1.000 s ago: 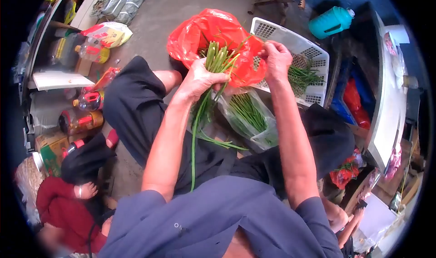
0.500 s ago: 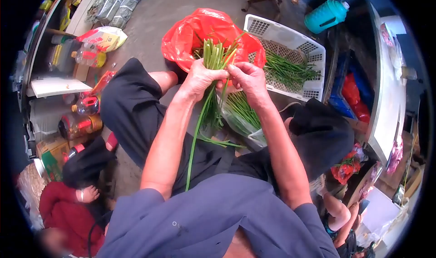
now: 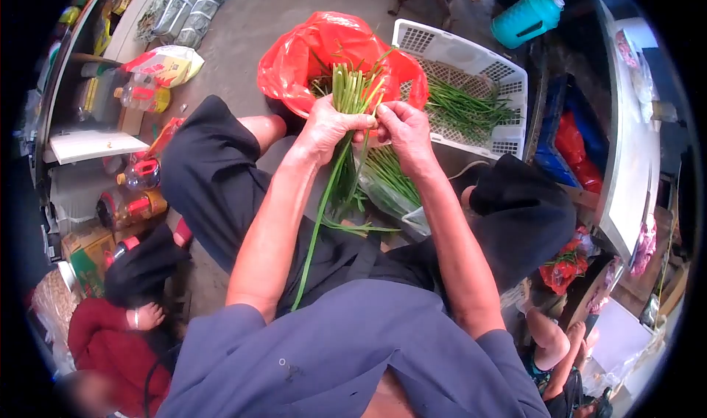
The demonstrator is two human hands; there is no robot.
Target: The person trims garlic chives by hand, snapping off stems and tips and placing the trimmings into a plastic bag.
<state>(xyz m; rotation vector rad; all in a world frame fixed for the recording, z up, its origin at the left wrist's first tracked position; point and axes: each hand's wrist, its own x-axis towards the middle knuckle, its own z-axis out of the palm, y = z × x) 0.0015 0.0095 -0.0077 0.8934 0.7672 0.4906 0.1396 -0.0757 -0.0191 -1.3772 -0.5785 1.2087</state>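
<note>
My left hand (image 3: 329, 129) is closed round a bunch of green stalks (image 3: 352, 86), pale ends up, long leaves hanging below. Close beside it, the pinched fingers of my right hand (image 3: 402, 127) touch a thin yellowish stalk at the bunch's right side. Just beyond the hands is an open red plastic bag (image 3: 287, 57) with some green bits inside. A clear bag of green stalks (image 3: 390, 169) lies under my right forearm. More stalks (image 3: 468, 109) lie in a white perforated basket (image 3: 508, 86) at the right.
A teal jug (image 3: 526, 20) lies behind the basket. Bottles (image 3: 140, 171) and a shelf board (image 3: 96, 145) are at the left. A person in a red sleeve (image 3: 110, 344) sits at lower left; another person's limbs (image 3: 549, 337) show at lower right. Wrapped bundles (image 3: 184, 9) lie at upper left.
My right hand has come from above the red bag's right edge down and left to the bunch, where its fingers are now pinched. My left hand still holds the bunch.
</note>
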